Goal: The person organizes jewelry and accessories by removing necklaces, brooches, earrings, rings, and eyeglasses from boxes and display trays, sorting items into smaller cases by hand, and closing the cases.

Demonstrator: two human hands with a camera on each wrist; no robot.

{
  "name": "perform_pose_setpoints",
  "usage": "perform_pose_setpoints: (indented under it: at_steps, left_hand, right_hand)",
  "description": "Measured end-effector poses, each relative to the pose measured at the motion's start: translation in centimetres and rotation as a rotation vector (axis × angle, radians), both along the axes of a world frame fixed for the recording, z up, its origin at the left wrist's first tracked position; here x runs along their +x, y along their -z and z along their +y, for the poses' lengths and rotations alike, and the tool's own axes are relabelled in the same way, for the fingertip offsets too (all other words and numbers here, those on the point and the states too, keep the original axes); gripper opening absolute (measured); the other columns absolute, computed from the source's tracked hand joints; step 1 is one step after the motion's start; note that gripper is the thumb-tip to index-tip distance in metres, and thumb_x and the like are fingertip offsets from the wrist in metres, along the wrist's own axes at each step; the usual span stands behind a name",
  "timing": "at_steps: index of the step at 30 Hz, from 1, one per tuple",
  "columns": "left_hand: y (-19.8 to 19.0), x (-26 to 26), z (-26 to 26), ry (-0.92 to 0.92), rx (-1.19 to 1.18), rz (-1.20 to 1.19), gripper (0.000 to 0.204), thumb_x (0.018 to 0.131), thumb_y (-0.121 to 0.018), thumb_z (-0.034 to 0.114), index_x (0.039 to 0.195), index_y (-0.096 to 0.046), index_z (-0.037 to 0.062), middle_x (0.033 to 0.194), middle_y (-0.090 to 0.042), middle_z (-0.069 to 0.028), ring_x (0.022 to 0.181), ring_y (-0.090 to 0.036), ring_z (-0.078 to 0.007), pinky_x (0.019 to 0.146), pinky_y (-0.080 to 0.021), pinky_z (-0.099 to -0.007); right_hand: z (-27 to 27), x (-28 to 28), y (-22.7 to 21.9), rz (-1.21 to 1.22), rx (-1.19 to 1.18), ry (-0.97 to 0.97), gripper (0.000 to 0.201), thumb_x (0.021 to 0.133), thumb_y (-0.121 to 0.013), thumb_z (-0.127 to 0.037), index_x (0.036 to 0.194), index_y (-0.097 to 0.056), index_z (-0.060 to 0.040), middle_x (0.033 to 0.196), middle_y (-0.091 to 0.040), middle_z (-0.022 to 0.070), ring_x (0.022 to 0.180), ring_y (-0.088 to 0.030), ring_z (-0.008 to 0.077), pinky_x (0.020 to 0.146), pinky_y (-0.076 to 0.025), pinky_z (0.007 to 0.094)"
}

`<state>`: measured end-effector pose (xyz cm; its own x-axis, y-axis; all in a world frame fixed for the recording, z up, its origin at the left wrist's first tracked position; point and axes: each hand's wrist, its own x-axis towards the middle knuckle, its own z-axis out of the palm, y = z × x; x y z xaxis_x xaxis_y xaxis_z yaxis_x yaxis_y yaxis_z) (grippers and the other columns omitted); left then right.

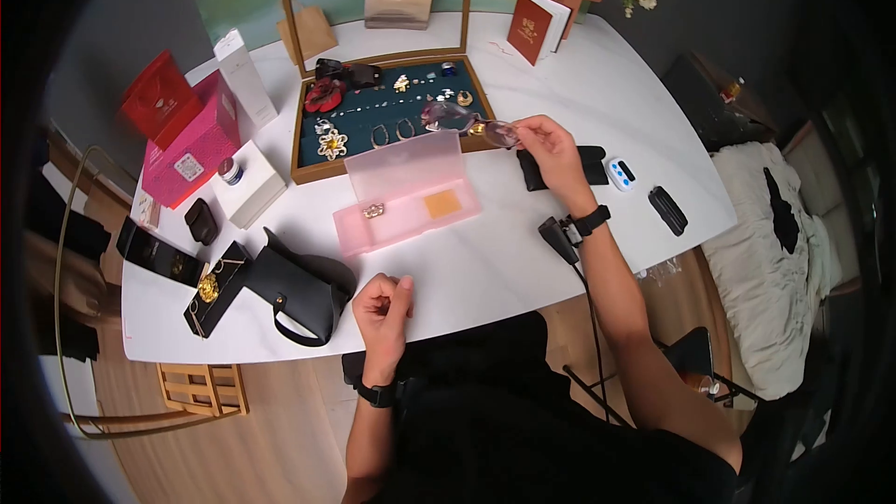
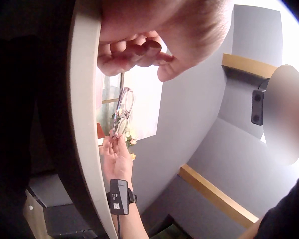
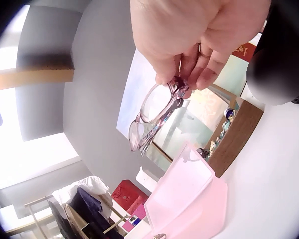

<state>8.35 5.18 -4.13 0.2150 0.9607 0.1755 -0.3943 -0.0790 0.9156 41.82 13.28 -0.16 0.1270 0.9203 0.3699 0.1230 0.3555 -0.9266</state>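
My right hand (image 1: 553,151) pinches a pair of eyeglasses (image 1: 502,134) at one end of the frame. The glasses have a translucent pinkish-purple frame, and their temples (image 3: 162,119) are folded in behind the lenses. They are held up above the table, overlapping the front of the jewelry case (image 1: 350,166) in the head view. In front of that case a pink box (image 1: 411,224) stands with its lid up, holding a jeweled piece (image 1: 373,210) and a yellow cloth (image 1: 442,203). My left hand (image 1: 383,306) is at the table's front edge, fingers loosely curled and holding nothing.
A black bag (image 1: 297,289) and a black tray (image 1: 222,285) with gold jewelry lie at left. Behind are white and magenta boxes (image 1: 191,154). At right are a black pouch (image 1: 534,171), a small white device (image 1: 620,174) and a black case (image 1: 667,210). A red book (image 1: 532,30) stands behind.
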Motion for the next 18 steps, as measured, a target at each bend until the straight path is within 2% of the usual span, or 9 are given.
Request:
perform_pose_setpoints:
  at_steps: [2,10,15,18]
  left_hand:
    - [0.0,-0.1,0.0,-0.009,-0.003,0.006,0.037,0.097,-0.064,0.006,0.067,-0.043,0.0094,0.06,-0.047,0.0034,0.055,-0.037,-0.0033,0.051,-0.027,-0.0212]
    - [0.1,0.0,0.0,0.01,-0.008,0.009,0.037,0.097,-0.066,0.008,0.066,-0.044,0.0095,0.06,-0.045,0.0049,0.055,-0.035,-0.0021,0.052,-0.026,-0.0213]
    - [-0.1,0.1,0.0,0.014,-0.022,0.03,0.038,0.096,-0.067,0.008,0.066,-0.044,0.0096,0.059,-0.045,0.0054,0.055,-0.034,-0.0017,0.052,-0.026,-0.0211]
    - [-0.1,0.1,-0.1,0.014,-0.014,0.02,0.038,0.096,-0.067,0.008,0.066,-0.044,0.0096,0.059,-0.045,0.0056,0.055,-0.034,-0.0015,0.051,-0.025,-0.021]
  right_hand:
    - [0.3,0.2,0.1,-0.019,0.047,0.127,0.016,0.1,-0.062,-0.013,0.11,-0.064,-0.0005,0.104,-0.069,0.0031,0.091,-0.061,0.0077,0.083,-0.05,0.0239]
    - [1.8,2.6,-2.2,-0.029,0.054,0.287,0.019,0.1,-0.061,-0.016,0.109,-0.066,0.0002,0.099,-0.07,0.0037,0.09,-0.063,0.0082,0.083,-0.05,0.0241]
    - [6.5,4.6,-5.5,-0.182,-0.089,0.228,0.019,0.098,-0.064,-0.016,0.105,-0.067,0.0012,0.092,-0.07,0.0042,0.083,-0.064,0.0086,0.076,-0.052,0.0231]
    - [10.6,5.7,-5.0,-0.279,-0.132,0.208,0.018,0.096,-0.065,-0.014,0.105,-0.068,0.0017,0.089,-0.069,0.0043,0.079,-0.063,0.0087,0.073,-0.052,0.0228]
